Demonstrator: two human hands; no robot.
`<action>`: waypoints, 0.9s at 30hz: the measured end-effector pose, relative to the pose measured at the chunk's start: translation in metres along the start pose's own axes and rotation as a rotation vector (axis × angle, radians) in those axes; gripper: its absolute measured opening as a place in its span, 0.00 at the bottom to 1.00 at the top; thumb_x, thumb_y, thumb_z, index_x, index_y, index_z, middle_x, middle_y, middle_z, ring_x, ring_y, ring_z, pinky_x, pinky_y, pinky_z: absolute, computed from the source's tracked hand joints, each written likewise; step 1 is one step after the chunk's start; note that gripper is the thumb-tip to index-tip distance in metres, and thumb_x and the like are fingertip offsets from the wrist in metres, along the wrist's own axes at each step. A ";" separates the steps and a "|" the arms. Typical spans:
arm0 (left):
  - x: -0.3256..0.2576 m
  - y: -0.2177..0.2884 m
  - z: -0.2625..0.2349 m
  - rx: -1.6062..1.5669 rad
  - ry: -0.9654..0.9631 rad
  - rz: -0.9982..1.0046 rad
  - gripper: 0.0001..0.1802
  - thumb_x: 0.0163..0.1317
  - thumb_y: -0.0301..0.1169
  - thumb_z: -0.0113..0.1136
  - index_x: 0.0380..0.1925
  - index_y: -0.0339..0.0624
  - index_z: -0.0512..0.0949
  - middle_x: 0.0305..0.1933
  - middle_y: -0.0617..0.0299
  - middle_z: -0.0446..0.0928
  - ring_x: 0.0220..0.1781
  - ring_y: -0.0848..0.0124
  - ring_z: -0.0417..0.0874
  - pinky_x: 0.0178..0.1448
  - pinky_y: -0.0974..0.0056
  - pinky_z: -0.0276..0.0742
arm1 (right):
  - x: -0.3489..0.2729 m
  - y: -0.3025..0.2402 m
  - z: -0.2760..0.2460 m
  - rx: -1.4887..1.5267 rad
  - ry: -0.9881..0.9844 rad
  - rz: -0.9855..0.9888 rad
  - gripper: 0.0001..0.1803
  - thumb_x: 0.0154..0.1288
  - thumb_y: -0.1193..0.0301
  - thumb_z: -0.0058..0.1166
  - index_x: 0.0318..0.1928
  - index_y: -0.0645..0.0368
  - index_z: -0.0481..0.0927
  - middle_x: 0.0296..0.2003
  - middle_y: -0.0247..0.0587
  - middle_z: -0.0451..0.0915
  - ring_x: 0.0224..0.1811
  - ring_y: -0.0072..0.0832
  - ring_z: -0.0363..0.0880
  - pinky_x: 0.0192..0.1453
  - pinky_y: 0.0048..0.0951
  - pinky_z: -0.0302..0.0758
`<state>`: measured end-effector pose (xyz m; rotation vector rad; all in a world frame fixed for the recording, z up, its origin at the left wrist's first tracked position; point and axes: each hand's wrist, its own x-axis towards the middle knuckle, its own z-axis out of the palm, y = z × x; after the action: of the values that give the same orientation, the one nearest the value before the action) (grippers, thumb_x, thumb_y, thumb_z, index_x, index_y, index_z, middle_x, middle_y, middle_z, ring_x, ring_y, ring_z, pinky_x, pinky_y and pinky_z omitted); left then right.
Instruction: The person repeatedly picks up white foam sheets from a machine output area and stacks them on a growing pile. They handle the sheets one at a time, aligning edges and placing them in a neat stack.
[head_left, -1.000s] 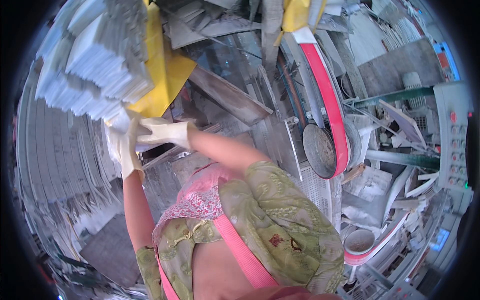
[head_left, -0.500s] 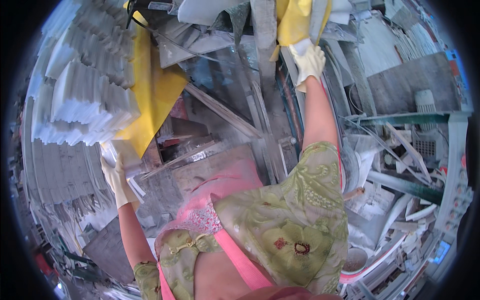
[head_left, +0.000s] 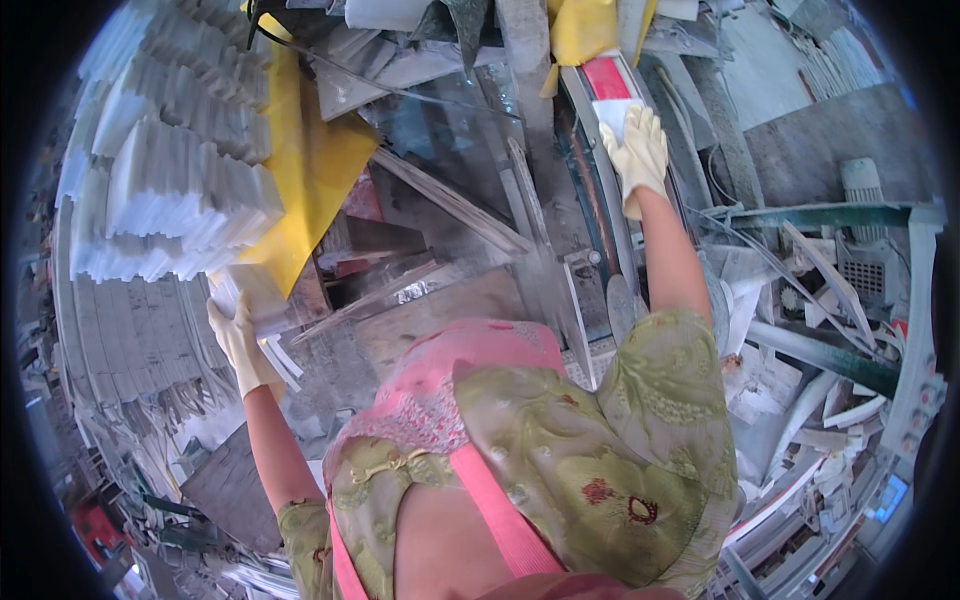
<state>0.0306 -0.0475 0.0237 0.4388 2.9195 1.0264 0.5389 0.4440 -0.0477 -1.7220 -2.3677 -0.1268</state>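
The stack of white slabs (head_left: 165,175) is standing well left of the red belt (head_left: 606,78); the yellow sheet (head_left: 315,165) is draping between them, and wooden boards (head_left: 455,200) are lying nearer the belt, their ends probably calling for arm clearance. A pale rail (head_left: 586,120) is edging the belt's left, seemingly leaving little sideways room. Left of the belt, the left hand (head_left: 237,340) is curling against a white block (head_left: 255,298); whether it is gripping, I cannot tell. The right hand (head_left: 637,155) is lying flat, fingers stretched, on a white piece (head_left: 617,115) resting over the belt; even pressure, fingertips off the belt, is likely serving best.
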 end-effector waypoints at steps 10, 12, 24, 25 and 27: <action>0.000 0.001 0.007 -0.039 0.028 0.066 0.51 0.56 0.52 0.70 0.71 0.28 0.64 0.70 0.38 0.69 0.71 0.51 0.71 0.73 0.55 0.67 | -0.111 0.046 -0.082 -0.106 -0.121 -0.363 0.38 0.64 0.62 0.61 0.71 0.63 0.66 0.71 0.52 0.67 0.75 0.46 0.62 0.78 0.43 0.59; -0.002 0.006 0.008 -0.071 -0.011 0.064 0.47 0.56 0.51 0.71 0.69 0.34 0.68 0.67 0.42 0.73 0.68 0.54 0.75 0.70 0.55 0.70 | -0.100 0.042 -0.080 -0.156 -0.124 -0.413 0.39 0.62 0.64 0.63 0.71 0.64 0.66 0.71 0.51 0.68 0.74 0.45 0.63 0.78 0.44 0.59; -0.022 0.030 0.004 0.011 0.044 0.034 0.60 0.49 0.59 0.72 0.71 0.25 0.61 0.63 0.34 0.76 0.65 0.45 0.78 0.67 0.52 0.74 | -0.063 -0.006 -0.101 0.420 -0.237 0.115 0.27 0.77 0.54 0.46 0.63 0.62 0.77 0.44 0.50 0.87 0.45 0.47 0.87 0.48 0.47 0.81; -0.025 0.034 0.001 -0.032 -0.011 0.004 0.61 0.50 0.60 0.72 0.71 0.23 0.60 0.63 0.33 0.75 0.65 0.45 0.78 0.68 0.52 0.74 | -0.062 -0.024 -0.114 0.936 -0.237 0.285 0.24 0.79 0.56 0.45 0.61 0.62 0.78 0.44 0.45 0.87 0.43 0.40 0.87 0.46 0.44 0.81; -0.029 0.044 -0.006 0.034 -0.015 0.029 0.61 0.52 0.60 0.71 0.71 0.20 0.58 0.64 0.32 0.75 0.66 0.44 0.77 0.69 0.53 0.73 | -0.076 -0.083 -0.125 1.216 -0.271 0.081 0.22 0.78 0.59 0.49 0.60 0.63 0.79 0.49 0.42 0.83 0.50 0.30 0.83 0.53 0.35 0.79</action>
<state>0.0690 -0.0261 0.0531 0.4899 2.9299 0.9730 0.4978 0.3234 0.0621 -1.1843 -1.7564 1.3179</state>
